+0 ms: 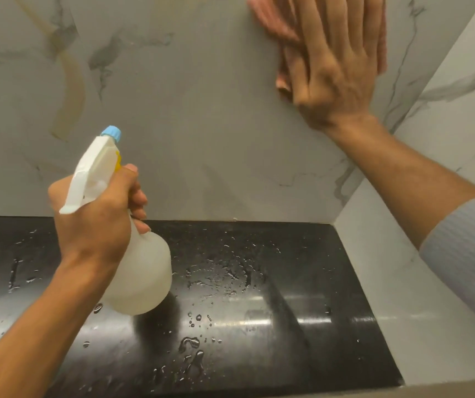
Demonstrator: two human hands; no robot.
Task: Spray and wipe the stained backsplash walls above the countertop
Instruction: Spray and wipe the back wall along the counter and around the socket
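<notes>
Wiping is under way: the right hand [334, 79] presses flat a pink cloth [270, 21] on the backsplash [202, 96] at upper right, the left hand [98, 222] grip clamped on the spray bottle [141, 277] above the wet counter [259, 297], while a brownish stain [72, 90] at upper left looks unwiped.

Right hand [334, 79] presses a pink cloth [270, 21] flat against the marble backsplash [190, 104]; left hand [98, 219] grips a spray bottle [141, 277] over the wet black countertop [259, 311].

The backsplash wall [202, 96] looks like smooth, satin marble-patterned stone with grey veins and a yellowish streak [71, 90]. The tabletop [245, 297] is glossy black stone, beaded with water drops. The spray bottle [141, 277] is translucent matt plastic; the pink cloth [270, 21] looks soft.
</notes>
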